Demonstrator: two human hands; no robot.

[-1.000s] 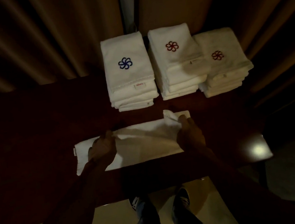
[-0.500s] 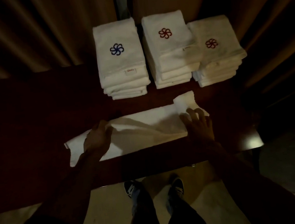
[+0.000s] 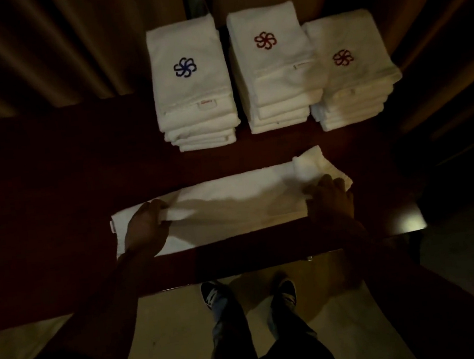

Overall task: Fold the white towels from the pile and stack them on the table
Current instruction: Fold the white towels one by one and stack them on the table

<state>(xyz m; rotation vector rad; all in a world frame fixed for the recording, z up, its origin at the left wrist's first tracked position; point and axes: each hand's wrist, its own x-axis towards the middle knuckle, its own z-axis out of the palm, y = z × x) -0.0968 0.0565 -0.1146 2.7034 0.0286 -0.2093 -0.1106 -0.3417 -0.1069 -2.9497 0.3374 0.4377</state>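
Head view: white towel [image 3: 233, 206] lies as long strip on dark table [image 3: 51, 187], between both hands. Left hand [image 3: 146, 229] pinches lengthwise fold edge; right hand [image 3: 331, 200] grips opposite end. Three folded stacks [image 3: 272, 85] beyond hands. Step: lengthwise fold. Next, likely: flatten, fold ends across.

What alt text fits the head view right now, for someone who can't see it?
Both hands, left hand and right hand, grip a long white towel lying across a dark table. Behind it stand three stacks of folded towels, one with a blue emblem, two with red.
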